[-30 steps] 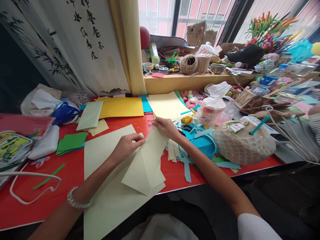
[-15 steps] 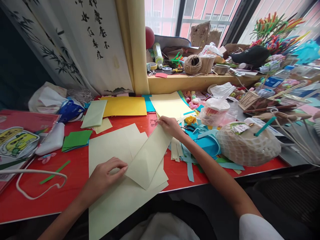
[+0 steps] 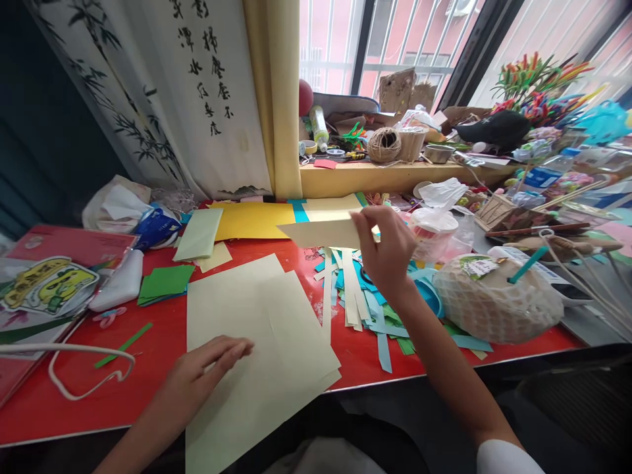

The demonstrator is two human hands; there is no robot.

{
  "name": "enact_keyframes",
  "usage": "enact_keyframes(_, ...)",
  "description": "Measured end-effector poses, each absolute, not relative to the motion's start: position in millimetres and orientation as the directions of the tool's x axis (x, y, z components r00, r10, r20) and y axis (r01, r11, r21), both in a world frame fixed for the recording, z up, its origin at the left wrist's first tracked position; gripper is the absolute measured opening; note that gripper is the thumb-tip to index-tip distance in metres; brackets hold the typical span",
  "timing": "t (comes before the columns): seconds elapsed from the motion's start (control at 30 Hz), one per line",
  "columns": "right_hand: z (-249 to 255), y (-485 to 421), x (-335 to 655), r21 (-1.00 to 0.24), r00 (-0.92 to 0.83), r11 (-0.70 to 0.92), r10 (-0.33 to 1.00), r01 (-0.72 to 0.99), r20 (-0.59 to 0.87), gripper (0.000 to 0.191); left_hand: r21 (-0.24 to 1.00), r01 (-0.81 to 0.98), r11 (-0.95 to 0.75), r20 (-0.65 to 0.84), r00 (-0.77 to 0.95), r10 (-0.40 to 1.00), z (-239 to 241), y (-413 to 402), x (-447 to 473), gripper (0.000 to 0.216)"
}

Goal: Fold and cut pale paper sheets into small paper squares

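Currently, right fingers pinch paper near a bagged cup, left fingers pressed together.

Materials and finishes, as we see them
We list: pale green sheets, smooth matt paper; held piece, likewise paper; tabletop, smooth with a glossy sheen; twine ball, rough fibre; bottle, clear plastic; yellow curtain, matt cloth.

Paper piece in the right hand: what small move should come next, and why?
Perhaps bring the left hand up to steady the free end of the paper piece: the right hand pinches it at one end only, the other end juts out unsupported, and the left hand, over the large pale sheets, appears to hold nothing.
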State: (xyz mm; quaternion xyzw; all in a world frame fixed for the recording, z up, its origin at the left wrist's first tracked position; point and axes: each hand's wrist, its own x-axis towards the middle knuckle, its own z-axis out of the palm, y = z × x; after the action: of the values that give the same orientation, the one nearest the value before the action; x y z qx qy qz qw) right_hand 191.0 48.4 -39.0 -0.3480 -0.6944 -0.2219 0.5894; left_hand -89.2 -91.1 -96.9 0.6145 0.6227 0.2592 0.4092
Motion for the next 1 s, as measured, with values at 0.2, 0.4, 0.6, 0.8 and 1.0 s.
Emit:
enact_keyframes(0.2,-68,-24,156,0.536,-0.764,0.771,-0.102,0.344,0.637,0.019,0.968,0.054,0.244,-0.25,0.232,0.94,-82,-56,-23,0.037)
enact_keyframes(0.4,-112,-38,156,0.278,-0.751,0.908,0.057,0.313,0.658,0.02,0.955,-0.138,0.264,-0.236,0.19,0.953,-94,-38,-15,0.038)
enact_keyframes(0.6,-102,-8,186,-0.884,-0.214,0.311,0.945,0.35,0.248,0.04,0.955,-0.034,0.294,-0.277,0.247,0.929,-94,-43,-34,0.044)
enact_keyframes(0.8,-98,6,187,-0.976,-0.468,-0.215,0.865,-0.022,-0.179,0.036,0.948,0.098,0.304,-0.315,0.446,0.838,-89,-50,-31,0.041)
enact_keyframes(1.0,-98,5,181,-0.983,-0.501,-0.178,0.856,-0.054,-0.128,0.039,0.97,0.183,0.157,-0.185,0.147,0.972,-87,-25,-23,0.043)
